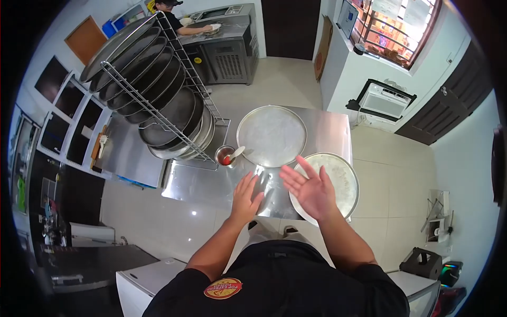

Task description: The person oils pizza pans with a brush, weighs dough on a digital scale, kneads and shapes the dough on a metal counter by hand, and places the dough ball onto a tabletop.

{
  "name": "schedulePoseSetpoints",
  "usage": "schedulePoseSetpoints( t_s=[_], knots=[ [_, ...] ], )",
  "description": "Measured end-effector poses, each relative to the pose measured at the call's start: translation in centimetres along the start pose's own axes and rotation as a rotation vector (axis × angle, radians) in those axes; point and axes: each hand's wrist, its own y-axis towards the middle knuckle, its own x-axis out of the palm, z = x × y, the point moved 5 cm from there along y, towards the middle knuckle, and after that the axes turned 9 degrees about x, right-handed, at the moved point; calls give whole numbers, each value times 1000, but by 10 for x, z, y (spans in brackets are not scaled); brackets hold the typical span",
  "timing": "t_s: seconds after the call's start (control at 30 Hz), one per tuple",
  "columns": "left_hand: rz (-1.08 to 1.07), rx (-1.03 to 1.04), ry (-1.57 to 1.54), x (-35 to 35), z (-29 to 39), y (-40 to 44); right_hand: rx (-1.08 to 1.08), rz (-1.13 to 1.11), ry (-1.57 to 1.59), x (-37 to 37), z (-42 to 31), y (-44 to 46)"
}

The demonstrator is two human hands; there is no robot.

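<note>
One steel table (200,183) stretches before us, a wire rack (157,115) of dark pans (182,108) standing at its left. Two pale round pans lie on it: the far pan (272,136) around the middle, the near pan (340,185) at the right, overhanging the near edge. Our hands are free: the right hand (312,191) shows its palm above the near pan, fingers loosely spread; the left hand (245,199) hovers over the table, fingers slightly parted, thumb apart. Left of the far pan, a metal cup (224,149) holds something red (227,159) and a white spoon (238,151).
</note>
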Motion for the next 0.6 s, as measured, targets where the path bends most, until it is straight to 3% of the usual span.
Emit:
schedulePoseSetpoints(
  t_s=[0.1,0.2,0.3,0.37,0.47,0.53,0.6],
  knots=[
    [-12,1,-41,10,41,8,-32,141,-48,-35,-24,-22],
    [-11,53,-74,32,88,25,65,133,-19,-62,-22,-32],
    [-51,235,-66,48,131,33,162,116,49,-95,4,-32],
    [-55,207,-42,47,152,33,212,80,132,-107,20,-27],
    [-58,171,10,37,160,29,257,45,150,-58,41,-28],
    [-48,110,243,20,136,12,306,14,160,-44,55,-26],
    [-30,49,375,-4,128,-10,422,-155,118,-39,62,-23]
  ],
)
